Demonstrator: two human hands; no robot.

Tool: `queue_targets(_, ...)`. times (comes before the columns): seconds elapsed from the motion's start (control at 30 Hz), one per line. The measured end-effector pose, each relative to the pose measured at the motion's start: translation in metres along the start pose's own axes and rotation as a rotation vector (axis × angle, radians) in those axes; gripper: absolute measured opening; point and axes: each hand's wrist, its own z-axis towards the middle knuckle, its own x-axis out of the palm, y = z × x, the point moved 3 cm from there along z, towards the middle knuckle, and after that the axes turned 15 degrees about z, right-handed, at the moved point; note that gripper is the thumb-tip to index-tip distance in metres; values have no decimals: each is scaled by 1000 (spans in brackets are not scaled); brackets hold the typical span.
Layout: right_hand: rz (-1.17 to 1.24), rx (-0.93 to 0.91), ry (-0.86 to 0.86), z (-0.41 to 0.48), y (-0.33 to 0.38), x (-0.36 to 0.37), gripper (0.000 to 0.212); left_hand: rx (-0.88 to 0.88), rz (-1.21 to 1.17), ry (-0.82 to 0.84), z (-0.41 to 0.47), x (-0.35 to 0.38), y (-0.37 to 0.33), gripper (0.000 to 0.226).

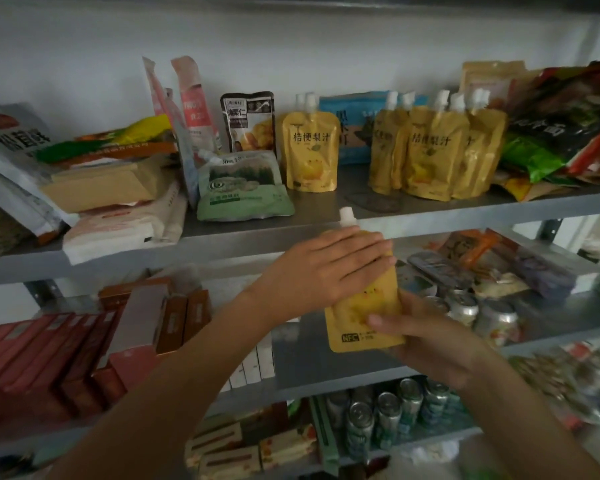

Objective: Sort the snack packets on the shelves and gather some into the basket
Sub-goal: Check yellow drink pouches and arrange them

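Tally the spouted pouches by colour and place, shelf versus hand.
Yellow pouches standing on the top shelf: at least 4, overlapping
Held yellow pouch: 1
Green pouch on that shelf: 1
Total: at least 6

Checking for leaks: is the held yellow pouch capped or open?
Capped: a white cap tops the spout of the yellow pouch, above the left hand.

The yellow juice pouch (364, 327) has a white cap (347, 216) and a deeper yellow fruit picture. On the grey shelf (222, 237), a pale green pouch (243, 185) bears a dark forest print, and a blue packet (350, 129) stands behind. Lower down are red boxes (32, 355).
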Motion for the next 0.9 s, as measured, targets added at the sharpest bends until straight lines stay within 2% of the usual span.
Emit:
queue_targets(0.17, 8, 113, -24, -5, -10, -4, 55, 40, -31, -11, -6, 1, -6, 30)
queue_targets(0.43, 48, 215, -66, -22, -12, -7, 60, -59, -126, -24, -14, -3, -31, 27)
queue_targets(0.53, 65, 229, -84, -27, -9, -7, 62, -149, -235, 43, -20, -1, -39, 32)
queue_targets(0.6, 6, 245, -66, -31, -3, -8, 71, -333, -473, 195, -31, 3, -46, 42)
queue_targets(0.63, -54, 243, -45, -33, 1, -10, 78, -494, -638, 298, -41, 6, -50, 41)
queue_targets(0.7, -182, 130, -39, -38, 12, -16, 89, -895, -1042, 507, -55, 7, -55, 20)
queue_targets(0.73, -257, 4, -46, -40, 18, -19, 87, -1083, -1275, 582, -58, 7, -58, 8)
queue_targets(0.8, -549, -367, -70, -42, 26, -26, 66, -1386, -1565, 694, -60, 2, -64, 16)
queue_targets(0.87, -1073, -723, -38, -36, 25, -31, 40, -1579, -1784, 808, -60, -2, -72, 32)
queue_targets(0.9, -1395, -818, 9, -28, 19, -33, 51, -1641, -1920, 850, -58, -4, -76, 35)
